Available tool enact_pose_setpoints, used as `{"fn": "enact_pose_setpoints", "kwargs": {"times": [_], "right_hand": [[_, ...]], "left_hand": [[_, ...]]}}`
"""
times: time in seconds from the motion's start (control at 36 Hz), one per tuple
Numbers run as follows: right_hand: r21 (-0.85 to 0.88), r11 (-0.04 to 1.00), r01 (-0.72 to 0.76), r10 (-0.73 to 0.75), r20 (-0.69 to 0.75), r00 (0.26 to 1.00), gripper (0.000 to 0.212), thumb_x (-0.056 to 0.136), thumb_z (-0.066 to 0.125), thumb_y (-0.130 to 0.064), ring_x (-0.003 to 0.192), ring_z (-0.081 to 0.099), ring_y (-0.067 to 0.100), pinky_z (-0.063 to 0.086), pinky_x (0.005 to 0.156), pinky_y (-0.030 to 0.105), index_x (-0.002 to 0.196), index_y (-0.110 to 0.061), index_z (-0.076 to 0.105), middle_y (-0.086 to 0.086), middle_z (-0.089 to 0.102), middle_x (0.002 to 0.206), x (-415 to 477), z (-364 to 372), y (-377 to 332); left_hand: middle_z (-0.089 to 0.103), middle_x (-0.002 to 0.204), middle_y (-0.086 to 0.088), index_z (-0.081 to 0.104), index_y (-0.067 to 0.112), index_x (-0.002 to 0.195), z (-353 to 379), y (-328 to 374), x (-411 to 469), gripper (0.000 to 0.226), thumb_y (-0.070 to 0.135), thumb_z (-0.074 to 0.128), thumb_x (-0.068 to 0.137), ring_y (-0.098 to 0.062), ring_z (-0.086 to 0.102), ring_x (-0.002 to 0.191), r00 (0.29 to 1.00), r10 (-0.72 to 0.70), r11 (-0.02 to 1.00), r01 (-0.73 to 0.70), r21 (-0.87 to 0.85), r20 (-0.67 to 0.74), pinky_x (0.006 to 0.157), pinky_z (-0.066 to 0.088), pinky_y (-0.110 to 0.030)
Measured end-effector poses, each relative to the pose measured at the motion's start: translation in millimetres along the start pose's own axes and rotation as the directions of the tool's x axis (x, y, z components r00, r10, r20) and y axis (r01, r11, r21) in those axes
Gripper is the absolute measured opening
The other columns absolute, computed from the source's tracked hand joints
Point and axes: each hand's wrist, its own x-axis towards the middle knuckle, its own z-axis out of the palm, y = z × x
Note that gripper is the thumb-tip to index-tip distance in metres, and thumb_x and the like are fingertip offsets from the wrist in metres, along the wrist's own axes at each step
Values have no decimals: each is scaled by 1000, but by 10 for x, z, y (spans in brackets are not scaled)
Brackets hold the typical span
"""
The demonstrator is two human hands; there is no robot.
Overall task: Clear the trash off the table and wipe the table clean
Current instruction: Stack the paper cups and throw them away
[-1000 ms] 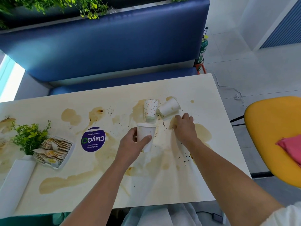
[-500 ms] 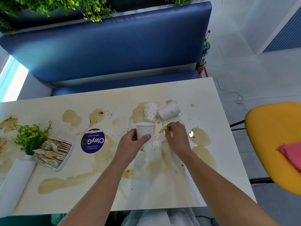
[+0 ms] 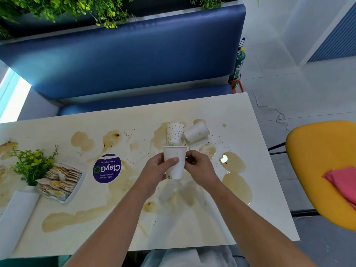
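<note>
Three cups cluster around the middle of the cream worktop [image 3: 250,116]. The left hand [image 3: 156,170] grips a white cup [image 3: 174,166] upright, thumb across its near side and fingers curled round the far side. Just right of it, the right hand [image 3: 200,168] has its fingers bunched together, pinching a small dark scrap [image 3: 189,160] against the cup's side. What the scrap is cannot be told.

Just beyond the held cup is a dotted cup [image 3: 175,133], and a plain cup [image 3: 196,134] lies tipped on its side touching the dotted one on the right. Brown spills [image 3: 234,164] and dark specks spread over the worktop, with the biggest puddles to the right of the hands and a long streak along the near left.

Left of the hands is a round purple sticker [image 3: 107,168], then a tray [image 3: 77,189] of sachets and a plant [image 3: 32,164] at the left edge. A pink cloth [image 3: 342,182] lies on a yellow chair [image 3: 317,151] at right. A blue seat [image 3: 125,60] runs along the far side.
</note>
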Motion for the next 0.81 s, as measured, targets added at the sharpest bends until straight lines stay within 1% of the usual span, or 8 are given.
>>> {"fn": "enact_pose_setpoints", "kwargs": {"times": [0.14, 0.28, 0.42, 0.56, 0.61, 0.69, 0.75, 0.81], "right_hand": [[18, 1000, 11, -12, 38, 999, 27, 92, 62, 0, 82, 73, 15, 59, 77, 29, 107, -18, 77, -5, 78, 96, -9, -55, -41], [-66, 996, 57, -55, 31, 998, 42, 89, 54, 6, 83, 67, 8, 59, 80, 39, 106, -24, 78, -11, 75, 102, 31, -79, 29], [-126, 991, 52, -51, 11, 999, 44, 90, 52, 5, 88, 60, 11, 55, 90, 46, 103, -29, 77, -14, 62, 102, 67, -72, 77], [-109, 993, 50, -49, 5, 999, 45, 85, 54, -1, 83, 62, 11, 57, 87, 49, 97, -39, 76, -6, 66, 101, 81, -88, 41], [-88, 994, 57, -60, -32, 998, 40, 83, 54, -9, 82, 63, 15, 57, 83, 46, 99, -40, 74, -7, 68, 97, 86, -85, -1], [-68, 997, 45, -54, -135, 989, 28, 94, 58, -12, 79, 63, 26, 57, 77, 44, 105, -37, 67, -6, 67, 90, 118, -74, -47], [-82, 996, 33, -49, -202, 978, 26, 97, 56, -13, 76, 63, 27, 56, 70, 42, 111, -34, 61, -3, 65, 88, 154, -85, -59], [-111, 993, 23, -52, -263, 963, 33, 97, 54, -12, 74, 65, 24, 54, 65, 38, 123, -32, 54, -1, 63, 87, 191, -108, -90]], "left_hand": [[76, 117, -6, 66, 14, 128, 39, 13, -11, 53, 33, 76, 80, -23, 74, 106, 1000, 5, 999, -4, -54, 23, 84, 56, -36], [76, 116, -7, 67, 14, 126, 52, -14, 30, 56, 33, 81, 75, -29, 72, 111, 1000, 22, 997, -23, -71, -15, 87, 59, -41], [77, 112, -1, 70, 20, 118, 59, -34, 63, 63, 44, 87, 61, -29, 71, 109, 997, 54, 998, -56, -30, -57, 97, 56, -53], [77, 108, 0, 72, 21, 115, 45, -37, 80, 63, 47, 87, 60, -29, 71, 108, 994, 74, 997, -75, -6, -85, 96, 57, -53], [77, 107, 1, 72, 22, 114, 40, -31, 83, 62, 47, 87, 60, -29, 72, 107, 992, 79, 997, -79, -2, -98, 93, 58, -52], [77, 108, 2, 72, 23, 114, 30, -23, 84, 62, 48, 87, 59, -28, 72, 106, 991, 78, 997, -79, -5, -109, 91, 58, -50], [77, 109, 2, 71, 23, 116, 20, -20, 85, 64, 49, 87, 60, -26, 72, 105, 991, 77, 997, -78, -6, -113, 91, 59, -49], [77, 109, 3, 71, 22, 117, 9, -14, 83, 64, 48, 87, 61, -26, 73, 104, 990, 78, 997, -79, -9, -120, 86, 60, -45]]}}
